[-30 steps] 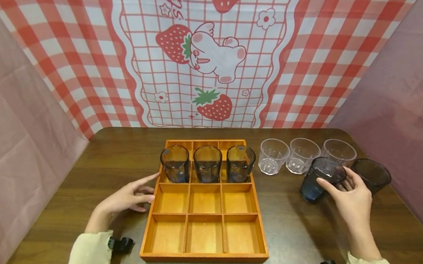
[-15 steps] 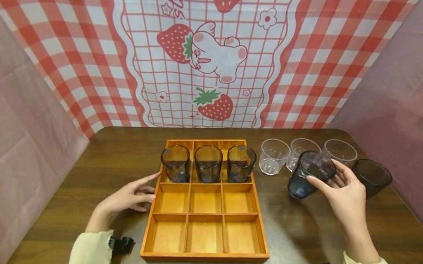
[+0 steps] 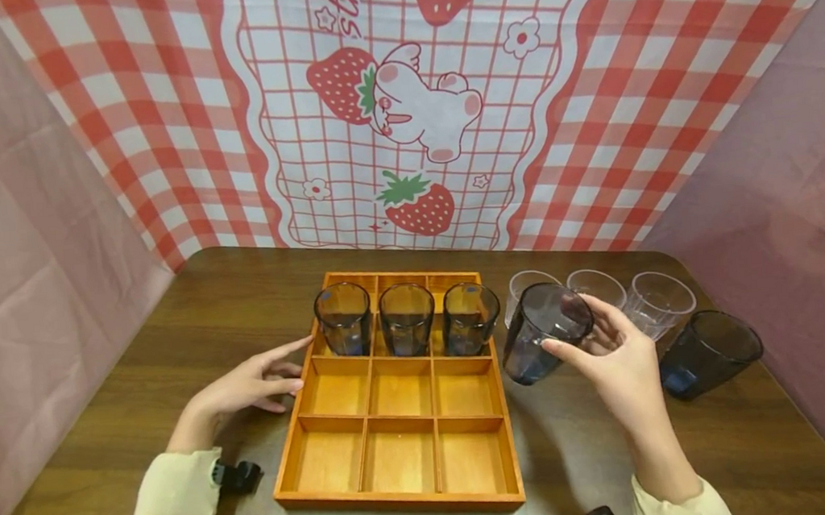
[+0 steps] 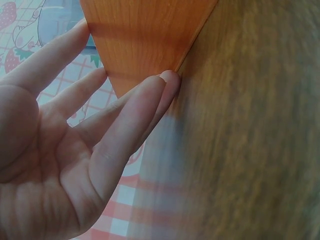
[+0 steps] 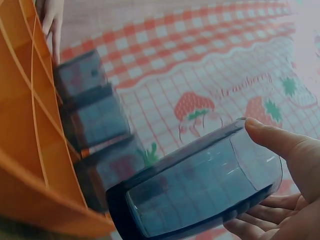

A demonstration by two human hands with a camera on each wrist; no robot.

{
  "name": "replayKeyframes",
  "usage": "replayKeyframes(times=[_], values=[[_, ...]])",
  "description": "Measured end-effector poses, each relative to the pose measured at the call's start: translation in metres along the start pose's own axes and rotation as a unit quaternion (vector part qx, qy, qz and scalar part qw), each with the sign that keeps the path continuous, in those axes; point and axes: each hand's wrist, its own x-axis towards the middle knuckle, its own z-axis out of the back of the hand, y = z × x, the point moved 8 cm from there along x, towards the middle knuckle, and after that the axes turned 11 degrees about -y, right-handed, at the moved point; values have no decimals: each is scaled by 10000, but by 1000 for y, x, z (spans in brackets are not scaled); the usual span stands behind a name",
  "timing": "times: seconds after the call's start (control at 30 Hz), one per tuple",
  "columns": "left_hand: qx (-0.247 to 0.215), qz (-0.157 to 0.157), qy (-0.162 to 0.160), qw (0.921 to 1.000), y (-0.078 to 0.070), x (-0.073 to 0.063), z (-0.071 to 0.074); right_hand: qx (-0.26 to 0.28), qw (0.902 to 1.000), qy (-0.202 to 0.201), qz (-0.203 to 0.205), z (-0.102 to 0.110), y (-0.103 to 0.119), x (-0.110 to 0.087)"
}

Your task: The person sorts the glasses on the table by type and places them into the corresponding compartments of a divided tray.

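Observation:
My right hand point(image 3: 620, 362) grips a dark tinted glass point(image 3: 545, 332) near its rim, tilted and held above the table just right of the wooden compartment tray point(image 3: 403, 502). In the right wrist view, thumb and fingers hold the glass point(image 5: 200, 185) from opposite sides. Three more dark glasses, left point(image 3: 343, 319), middle point(image 3: 406, 320) and right point(image 3: 470, 319), stand in a row of compartments toward the tray's back. At the tray's left side, my left hand point(image 3: 248, 384) touches the outer wall point(image 4: 145, 40) with extended fingertips.
Behind the held glass, three clear glasses, left point(image 3: 527, 281), middle point(image 3: 596, 283) and right point(image 3: 662, 302), stand in a row. Another dark glass point(image 3: 711, 354) is at the table's right side. A checked strawberry cloth point(image 3: 401, 113) hangs along the back edge.
My right hand has carried the dark glass leftward, from beside the other loose dark glass to near the tray's right edge. The left hand stays at the tray.

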Motion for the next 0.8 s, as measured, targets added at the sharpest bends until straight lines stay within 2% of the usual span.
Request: replayKeyframes(times=[0.2,0.53,0.8], values=[[-8,40,-20,10000,0,0,0,132,9989,440,108,-24,15,-9],[0,13,-24,10000,-1,0,0,190,9920,1246,-112,-70,26,-28],[7,13,-26,10000,0,1,0,239,9841,1736,-283,-110,27,-45]])
